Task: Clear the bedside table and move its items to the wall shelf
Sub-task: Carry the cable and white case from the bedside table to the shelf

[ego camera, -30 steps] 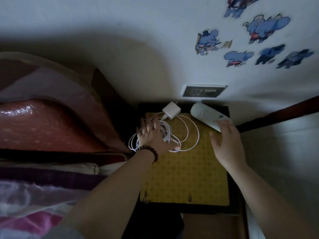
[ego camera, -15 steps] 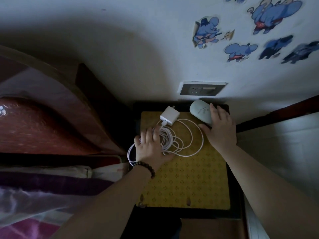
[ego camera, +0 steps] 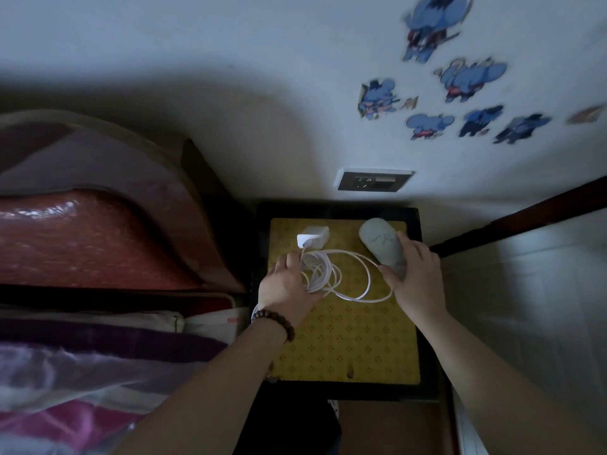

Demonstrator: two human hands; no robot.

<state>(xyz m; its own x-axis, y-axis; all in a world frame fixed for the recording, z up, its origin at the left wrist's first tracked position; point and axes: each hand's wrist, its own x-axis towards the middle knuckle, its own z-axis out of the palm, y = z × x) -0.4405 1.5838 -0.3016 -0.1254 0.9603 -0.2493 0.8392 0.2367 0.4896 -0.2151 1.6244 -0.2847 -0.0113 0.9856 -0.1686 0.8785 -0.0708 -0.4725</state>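
- Plainly both hands are at work so the table (ego camera: pixel 423 385) can be emptied in one go: each takes its own item.
- Right hand (ego camera: pixel 414 277) wraps the near end of the remote (ego camera: pixel 381 246), thumb on one side and fingers curled over the other; the far end juts toward the wall, so the grip looks set for a straight lift.
- Left hand (ego camera: pixel 289 284) is curled down over the bunched coils of the cable (ego camera: pixel 354 284), gathering the loops so they would come up as one bundle instead of trailing. Whether the fingers have closed fully under them I cannot tell.
- Charger (ego camera: pixel 312 237) lies on the yellow mat (ego camera: pixel 348 349) beyond the left hand, joined to the cable but untouched; it would likely dangle when the coils rise.
- One wide loop lies loose between the hands, reaching to the right thumb, and could snag on the remote.
- Socket (ego camera: pixel 374 180) sits on the wall just behind the table; nothing appears plugged in.
- No shelf is in sight, so the carry is yet to come.
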